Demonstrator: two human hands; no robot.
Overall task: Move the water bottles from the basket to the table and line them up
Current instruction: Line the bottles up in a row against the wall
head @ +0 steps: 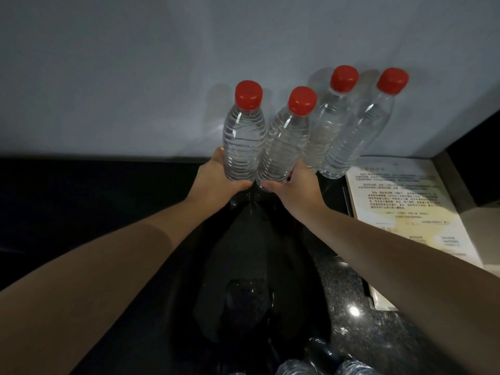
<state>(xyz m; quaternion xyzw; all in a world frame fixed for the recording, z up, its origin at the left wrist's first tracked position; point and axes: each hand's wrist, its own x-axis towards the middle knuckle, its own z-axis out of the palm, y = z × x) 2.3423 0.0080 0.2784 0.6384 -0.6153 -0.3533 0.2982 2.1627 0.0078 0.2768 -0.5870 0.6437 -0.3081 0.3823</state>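
Several clear water bottles with red caps stand near the wall on the dark table [81, 201]. My left hand [216, 180] grips the base of the leftmost bottle [243, 136]. My right hand [297, 185] grips the base of the bottle beside it [286, 139]. Both held bottles are upright, side by side. Two more bottles [327, 123] [359, 131] stand free to the right, close to the wall. More bottles [295, 368] lie at the bottom edge of the view, in the dark; the basket itself cannot be made out.
A printed paper sheet [405, 201] lies on the table at the right, next to the rightmost bottle. A dark box [476, 171] sits at the far right. The pale wall [135, 77] runs right behind the bottles.
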